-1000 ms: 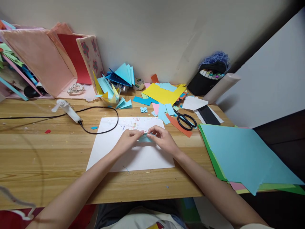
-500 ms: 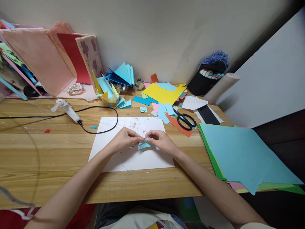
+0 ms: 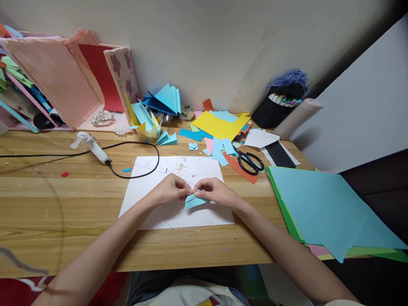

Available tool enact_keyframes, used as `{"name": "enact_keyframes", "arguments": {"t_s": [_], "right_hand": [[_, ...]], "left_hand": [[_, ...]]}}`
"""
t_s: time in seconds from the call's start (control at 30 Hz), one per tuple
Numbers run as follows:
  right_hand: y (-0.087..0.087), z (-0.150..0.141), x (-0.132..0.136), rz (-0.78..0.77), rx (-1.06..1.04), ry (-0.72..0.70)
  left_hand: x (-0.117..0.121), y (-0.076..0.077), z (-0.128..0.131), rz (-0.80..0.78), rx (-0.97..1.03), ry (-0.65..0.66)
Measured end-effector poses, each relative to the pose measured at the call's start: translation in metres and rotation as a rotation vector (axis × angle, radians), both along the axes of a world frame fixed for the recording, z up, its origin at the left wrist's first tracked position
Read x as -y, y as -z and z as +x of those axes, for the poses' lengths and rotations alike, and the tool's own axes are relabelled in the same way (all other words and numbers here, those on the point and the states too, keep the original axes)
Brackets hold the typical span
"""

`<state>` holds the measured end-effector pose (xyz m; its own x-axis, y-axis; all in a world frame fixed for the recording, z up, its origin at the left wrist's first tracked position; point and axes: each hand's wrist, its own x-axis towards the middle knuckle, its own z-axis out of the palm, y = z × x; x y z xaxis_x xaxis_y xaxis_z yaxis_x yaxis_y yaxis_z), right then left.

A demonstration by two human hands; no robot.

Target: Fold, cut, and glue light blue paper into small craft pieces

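Note:
A small piece of light blue paper [image 3: 195,201] with folded edges is held between both hands, over a white sheet [image 3: 153,170] marked with coloured specks. My left hand [image 3: 174,189] pinches its top left part between thumb and forefinger. Close beside it, my right hand [image 3: 215,191] grips the top right part the same way, and the fingertips of the two hands nearly meet. Part of the paper's upper edge is hidden behind the fingers. A small folded blue heart [image 3: 193,146] lies beyond the white sheet.
Black-handled scissors [image 3: 250,162] lie among paper scraps, beside a yellow sheet [image 3: 216,125]. A white glue gun [image 3: 92,147] with a black cord is at left. Large coloured sheets [image 3: 328,204] overhang the right edge. A black marker holder [image 3: 270,108] stands at the back.
Both hands have shifted slightly toward me with the blue paper. The paper now shows more of its surface below the fingers, and a fold line is visible.

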<state>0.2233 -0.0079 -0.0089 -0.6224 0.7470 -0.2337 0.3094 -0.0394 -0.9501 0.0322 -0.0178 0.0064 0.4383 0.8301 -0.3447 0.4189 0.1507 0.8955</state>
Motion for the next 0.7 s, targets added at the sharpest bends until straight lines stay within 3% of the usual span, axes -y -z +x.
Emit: {"name": "enact_keyframes", "arguments": {"t_s": [0.3,0.47,0.7], "right_hand": [[-0.005,0.004,-0.001,-0.097,-0.144,-0.021],[-0.005,0.003,0.000,-0.156,-0.178,-0.001],[-0.001,-0.001,0.002,0.000,-0.071,0.058]], "left_hand": [[-0.003,-0.012,-0.002,0.017,0.098,0.141],[-0.005,-0.008,-0.005,0.068,0.134,0.183],[-0.007,-0.005,-0.009,0.083,0.009,0.205]]}}
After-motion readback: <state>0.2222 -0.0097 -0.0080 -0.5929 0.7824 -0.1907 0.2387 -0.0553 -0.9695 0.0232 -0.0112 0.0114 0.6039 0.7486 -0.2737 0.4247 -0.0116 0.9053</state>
